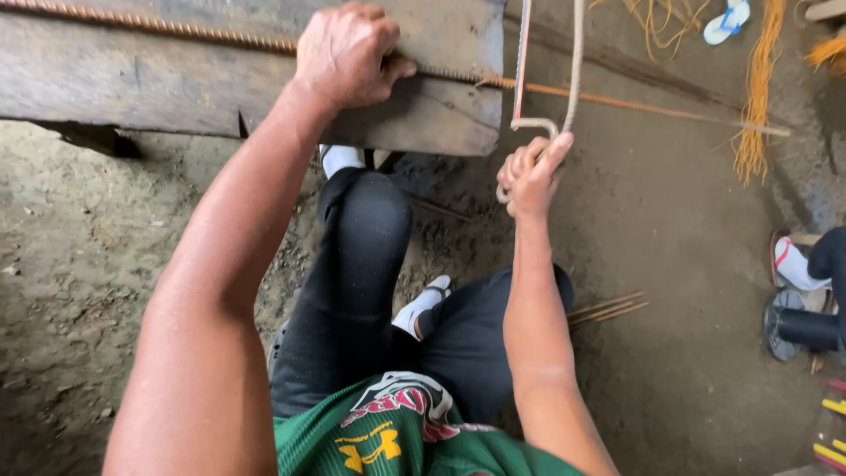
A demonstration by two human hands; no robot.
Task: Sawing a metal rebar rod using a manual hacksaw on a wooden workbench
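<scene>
Rusty rebar under left hand overhangs plank edge.

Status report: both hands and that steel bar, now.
Left hand clamped on rusty ribbed bar atop wooden bench. Right hand gripping bent steel loop off bench end. Own knee under bench; another person's feet far right.

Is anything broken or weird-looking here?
The plank looks worn: its lower edge has a chipped notch near the middle. The left hand presses a rusty rebar on it. The right hand grips a bent rod. Nothing spilled.
</scene>
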